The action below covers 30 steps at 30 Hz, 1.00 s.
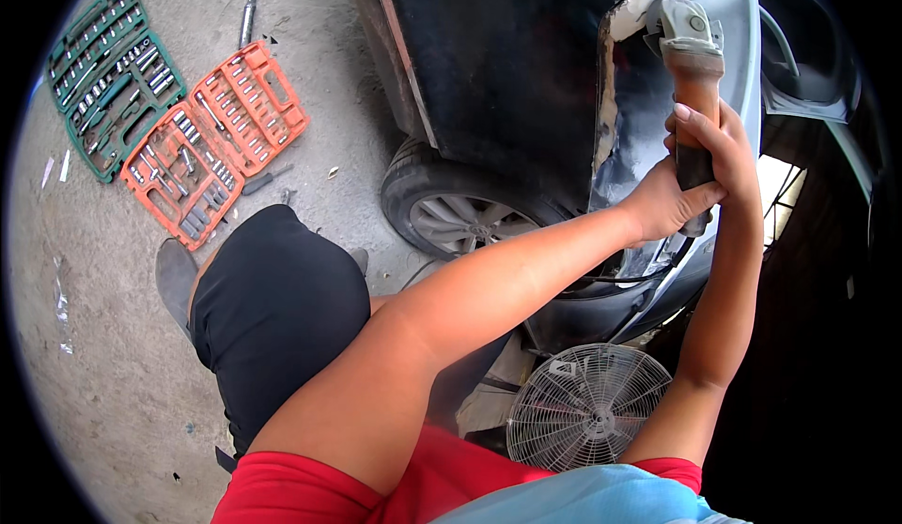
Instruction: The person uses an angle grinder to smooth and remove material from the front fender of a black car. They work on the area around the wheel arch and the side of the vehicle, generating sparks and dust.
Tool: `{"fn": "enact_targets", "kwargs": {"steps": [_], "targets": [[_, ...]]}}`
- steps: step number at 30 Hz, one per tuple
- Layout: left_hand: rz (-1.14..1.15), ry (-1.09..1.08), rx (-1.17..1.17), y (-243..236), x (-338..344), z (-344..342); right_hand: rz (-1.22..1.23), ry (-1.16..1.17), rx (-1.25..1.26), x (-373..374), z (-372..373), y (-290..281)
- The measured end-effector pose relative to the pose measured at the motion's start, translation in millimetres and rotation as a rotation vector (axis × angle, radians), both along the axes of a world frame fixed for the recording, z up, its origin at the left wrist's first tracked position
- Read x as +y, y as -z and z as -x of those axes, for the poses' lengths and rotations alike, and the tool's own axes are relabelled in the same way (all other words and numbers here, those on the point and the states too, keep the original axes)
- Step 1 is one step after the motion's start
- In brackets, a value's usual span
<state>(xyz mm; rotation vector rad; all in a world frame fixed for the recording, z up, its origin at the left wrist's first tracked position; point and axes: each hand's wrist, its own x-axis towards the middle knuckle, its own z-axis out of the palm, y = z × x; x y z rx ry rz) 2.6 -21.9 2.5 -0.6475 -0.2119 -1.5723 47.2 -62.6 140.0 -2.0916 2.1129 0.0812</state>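
Observation:
Both my hands are wrapped round an angle grinder [697, 84] with an orange body, a dark rear end and a metal head. My left hand [665, 203] grips it low, near the rear end. Just above, my right hand [725, 153] closes round the middle of the body. The grinder's head is against or very close to a scraped, whitish patch on the car body [648, 125]; its disc is mostly hidden, so contact is hard to tell. A dark cable [678, 259] hangs from the rear of the tool.
A car wheel [460, 216] stands left of the work area. A round wire-guarded fan [592, 406] is below my arms. On the concrete floor at left lie a green socket case [58, 71], an orange socket case [195, 92] and a hammer [250, 7]. My knee [282, 298] is beside them.

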Motion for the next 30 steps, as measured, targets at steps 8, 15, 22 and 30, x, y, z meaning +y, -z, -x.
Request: {"fn": "enact_targets", "kwargs": {"steps": [8, 15, 22, 30], "targets": [[-0.021, -0.030, 0.030, -1, -2, -4, -0.012, -0.010, 0.010, -4, -8, 1], [0.025, 0.027, 0.024, 2, -7, -13, -0.039, -0.055, 0.036, -10, -18, 2], [0.003, -0.011, 0.066, -5, -5, -10, 0.008, -0.025, 0.023, -6, -14, -1], [0.024, 0.038, 0.054, -5, -4, -4, 0.004, -0.005, 0.037, -5, -8, -4]]}}
